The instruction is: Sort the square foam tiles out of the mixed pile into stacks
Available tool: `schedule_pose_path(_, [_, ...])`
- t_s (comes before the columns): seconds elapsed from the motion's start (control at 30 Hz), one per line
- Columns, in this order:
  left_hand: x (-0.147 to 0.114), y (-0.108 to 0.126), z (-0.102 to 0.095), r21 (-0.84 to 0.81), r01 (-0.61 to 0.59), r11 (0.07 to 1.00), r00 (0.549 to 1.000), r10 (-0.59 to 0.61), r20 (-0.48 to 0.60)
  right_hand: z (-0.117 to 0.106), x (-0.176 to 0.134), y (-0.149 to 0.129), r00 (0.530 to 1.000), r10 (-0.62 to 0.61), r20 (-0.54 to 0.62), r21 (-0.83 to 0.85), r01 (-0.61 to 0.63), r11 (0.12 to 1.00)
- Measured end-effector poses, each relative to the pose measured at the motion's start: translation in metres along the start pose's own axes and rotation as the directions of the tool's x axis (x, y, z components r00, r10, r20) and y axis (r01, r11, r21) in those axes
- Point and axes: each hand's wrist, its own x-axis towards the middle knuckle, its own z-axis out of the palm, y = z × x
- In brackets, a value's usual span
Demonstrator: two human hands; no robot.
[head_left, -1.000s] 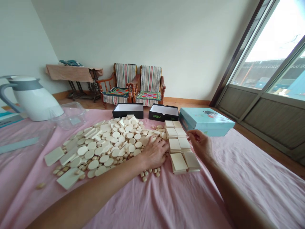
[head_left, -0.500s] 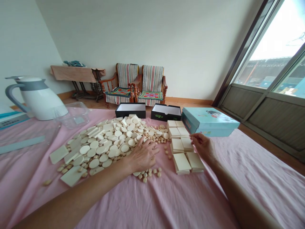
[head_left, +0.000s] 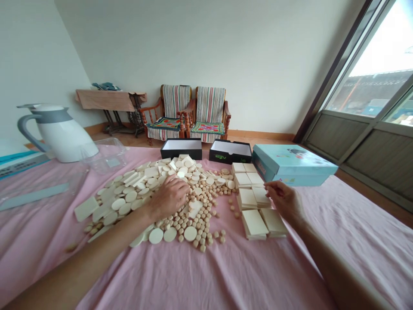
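My left hand [head_left: 170, 196] lies over a heap of pale wooden discs [head_left: 130, 196], its fingers bent but not closed round any piece that shows. Some fingertips are hidden in the heap. Right of it, many small wooden cubes [head_left: 201, 211] lie bare, with a few discs [head_left: 190, 234] at the near side. My right hand [head_left: 285, 199] is closed in a loose pinch beside stacks of thin wooden squares [head_left: 255, 222], set in two columns. The fingertips are by the edge of one stack; whether they hold anything is hidden.
Behind the pieces stand two black open boxes [head_left: 181, 154] with white insides and a closed light-blue box [head_left: 290, 165]. At the left are a white jug [head_left: 64, 135], a clear plastic container [head_left: 108, 159] and clear packaging [head_left: 35, 196]. A pink cloth [head_left: 206, 280] covers the surface.
My left hand has swept left across the heap, uncovering small cubes and a few discs at the near side. My right hand stays beside the stacks. The view has shifted slightly.
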Motion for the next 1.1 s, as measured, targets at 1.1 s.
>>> schedule_pose_path(1.1, [0.144,0.025,0.047,-0.097,-0.142,0.985,0.856,0.172,0.488,-0.004,-0.009,-0.005,0.993,-0.111,0.042,-0.146,0.116,0.982])
